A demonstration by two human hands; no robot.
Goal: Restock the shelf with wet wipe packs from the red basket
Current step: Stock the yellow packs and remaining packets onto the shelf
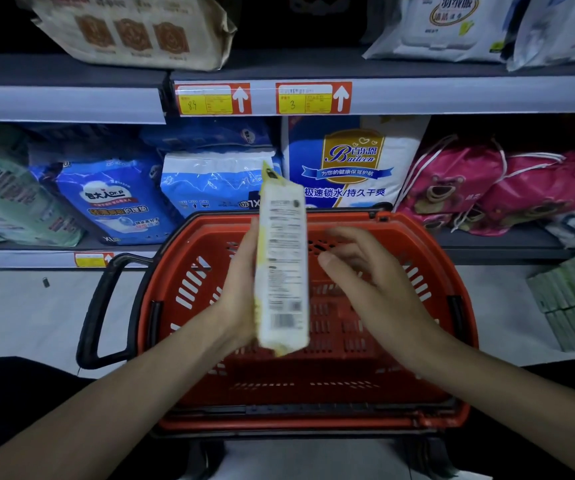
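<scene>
The shelf (452, 95) spans the far side, with white packs (442, 29) on its upper tier at far right, likely where this stock belongs. The red basket (189, 282) sits near, within easy reach. One wet wipe pack (282, 271) stands upright above it, its printed back facing near. The left hand (241, 299) has its grip pinching the pack's left edge. The right hand (372, 282) hovers just right of it, fingers spread, not touching.
</scene>
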